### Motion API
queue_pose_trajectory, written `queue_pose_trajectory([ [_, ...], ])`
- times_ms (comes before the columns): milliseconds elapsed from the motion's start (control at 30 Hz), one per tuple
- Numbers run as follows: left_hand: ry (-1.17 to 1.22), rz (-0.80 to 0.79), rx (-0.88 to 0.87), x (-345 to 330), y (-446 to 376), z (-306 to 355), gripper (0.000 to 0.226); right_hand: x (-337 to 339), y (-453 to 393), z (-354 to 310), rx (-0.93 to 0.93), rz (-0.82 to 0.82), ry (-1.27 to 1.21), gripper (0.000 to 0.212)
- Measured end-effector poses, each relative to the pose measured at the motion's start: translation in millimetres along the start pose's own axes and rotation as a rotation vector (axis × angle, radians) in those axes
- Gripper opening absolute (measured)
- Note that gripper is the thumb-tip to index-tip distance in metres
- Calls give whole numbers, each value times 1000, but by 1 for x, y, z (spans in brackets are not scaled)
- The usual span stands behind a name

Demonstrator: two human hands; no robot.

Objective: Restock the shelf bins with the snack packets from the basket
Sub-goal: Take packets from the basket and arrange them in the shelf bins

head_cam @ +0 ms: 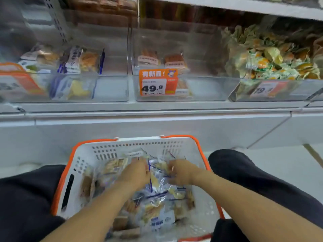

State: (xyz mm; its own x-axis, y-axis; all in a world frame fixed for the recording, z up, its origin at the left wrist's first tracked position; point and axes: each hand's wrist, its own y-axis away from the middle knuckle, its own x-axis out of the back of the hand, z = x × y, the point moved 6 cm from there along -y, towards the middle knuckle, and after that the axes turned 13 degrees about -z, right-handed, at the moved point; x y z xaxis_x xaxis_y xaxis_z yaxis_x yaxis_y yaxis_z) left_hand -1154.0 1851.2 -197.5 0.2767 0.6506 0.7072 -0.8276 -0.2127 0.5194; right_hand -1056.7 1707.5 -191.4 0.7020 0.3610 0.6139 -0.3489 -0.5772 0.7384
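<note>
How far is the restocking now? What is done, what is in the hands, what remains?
Done: the shelf bins hold only a few packets, so little looks restocked. In hand: the left hand and right hand are both down in the basket, fingers on the snack packets. Left: the basket is quite full.

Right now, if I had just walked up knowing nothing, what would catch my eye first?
Probably the white basket with orange trim low in the middle, full of clear snack packets, with the left hand and right hand both down among them. Above it, the bright orange price tag reading 49.8 stands out on the front of a nearly empty clear bin. To its right, another bin is heaped with green and orange packets.
</note>
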Motion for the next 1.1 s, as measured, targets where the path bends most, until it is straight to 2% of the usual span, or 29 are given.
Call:
queue_pose_trajectory([
  [67,23,-151,54,-45,7,-19,4,-42,-12,10,-66,-178,70,68],
  [100,27,-184,65,-61,11,-26,8,-55,-14,14,-84,-217,64,77],
  [167,-41,-177,61,-81,14,-35,32,-73,-17,22,-105,-241,55,85],
  [267,-111,-132,37,-93,12,-39,56,-87,-23,23,-115,-174,-20,64],
  [400,-78,-122,69,-99,3,-36,56,-86,-33,9,-137,6,-324,36],
  [500,-58,-122,56,-101,0,-32,51,-87,-52,-6,-167,54,-495,38],
  [567,4,-127,35,-103,0,-34,46,-93,-65,-22,-117,6,-549,38],
  [600,54,-132,34,-104,1,-36,47,-97,-73,-28,-85,-32,-612,31],
  [633,104,-147,41,-105,1,-38,53,-101,-77,-34,-69,-79,-677,23],
  [700,203,-164,44,-105,1,-43,68,-107,-86,-40,-87,-117,-743,21],
  [800,309,-176,72,-102,-1,-49,72,-104,-91,-39,-207,49,-722,19],
  [900,343,-213,79,-102,2,-50,69,-97,-83,-42,-262,139,-592,38],
  [967,418,-223,88,-102,3,-51,68,-99,-82,-40,-290,115,-681,59],
  [1000,467,-222,102,-101,4,-52,67,-100,-81,-41,-289,110,-732,62],
  [1033,512,-205,105,-99,4,-51,65,-98,-80,-40,-293,119,-748,45],
  [1067,550,-186,124,-95,4,-52,62,-95,-79,-39,-282,129,-697,18],
  [1100,598,-159,140,-92,3,-52,58,-93,-78,-37,-281,132,-684,23],
])
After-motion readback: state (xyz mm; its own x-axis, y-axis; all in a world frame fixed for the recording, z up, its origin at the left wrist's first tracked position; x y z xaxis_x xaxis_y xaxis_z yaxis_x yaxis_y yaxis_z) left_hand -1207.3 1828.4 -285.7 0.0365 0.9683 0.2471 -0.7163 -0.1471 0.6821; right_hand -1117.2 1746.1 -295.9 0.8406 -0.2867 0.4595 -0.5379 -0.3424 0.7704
